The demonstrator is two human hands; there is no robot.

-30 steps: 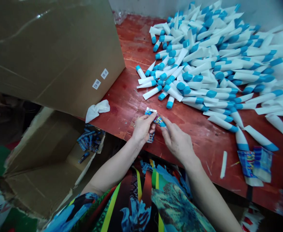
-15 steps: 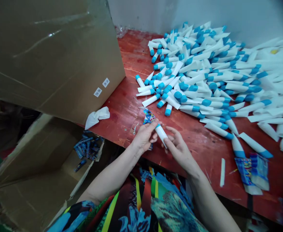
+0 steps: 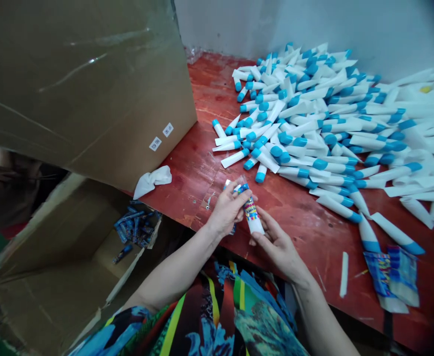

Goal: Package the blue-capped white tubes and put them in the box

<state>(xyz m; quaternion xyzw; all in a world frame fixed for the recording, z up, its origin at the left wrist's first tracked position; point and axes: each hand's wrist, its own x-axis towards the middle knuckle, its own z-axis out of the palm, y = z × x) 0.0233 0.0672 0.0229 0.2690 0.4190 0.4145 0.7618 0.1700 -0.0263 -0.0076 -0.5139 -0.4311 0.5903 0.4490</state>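
Tube [image 3: 254,222], blue-printed and white-ended, is gripped lower right of centre by curled fingers [image 3: 243,197] of left hand [image 3: 225,210] and right hand [image 3: 279,248].

Large taped cardboard box [image 3: 91,94], left on red table [image 3: 298,237] | two small white labels [image 3: 168,129] on its side | crumpled white wad [image 3: 153,181] just beside it | narrow white strip [image 3: 344,274], near right | pale wall [image 3: 246,24], far

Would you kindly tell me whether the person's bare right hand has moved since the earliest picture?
Yes: judged against the large brown cardboard box, the bare right hand has shifted slightly toward the wearer's multicoloured patterned garment.
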